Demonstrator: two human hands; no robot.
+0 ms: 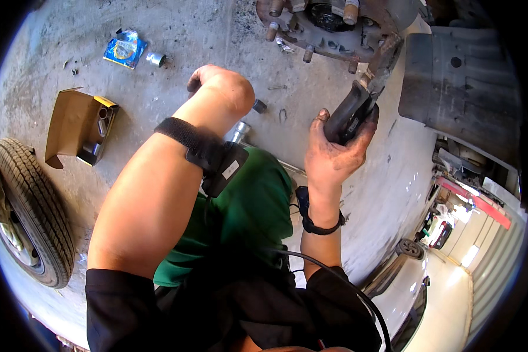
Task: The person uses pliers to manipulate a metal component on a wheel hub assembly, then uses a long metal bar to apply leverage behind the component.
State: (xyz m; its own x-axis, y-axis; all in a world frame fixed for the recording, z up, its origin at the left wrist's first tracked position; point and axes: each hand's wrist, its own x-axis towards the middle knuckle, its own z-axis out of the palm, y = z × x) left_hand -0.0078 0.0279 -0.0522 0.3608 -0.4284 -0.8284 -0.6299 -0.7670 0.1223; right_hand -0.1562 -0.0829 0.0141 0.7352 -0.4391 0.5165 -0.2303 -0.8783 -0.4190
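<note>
My right hand is greasy and grips a dark brake caliper just below the rusty wheel hub with its studs. My left hand is bent down toward the concrete floor, fingers curled and hidden from view, close to a small dark socket and a chrome socket on a metal bar. A black strap with a small device wraps my left forearm. A black band sits on my right wrist.
A removed tyre lies at the left. An open cardboard box holding metal parts, a blue packet and a chrome socket lie on the floor. A dark fender liner is at right.
</note>
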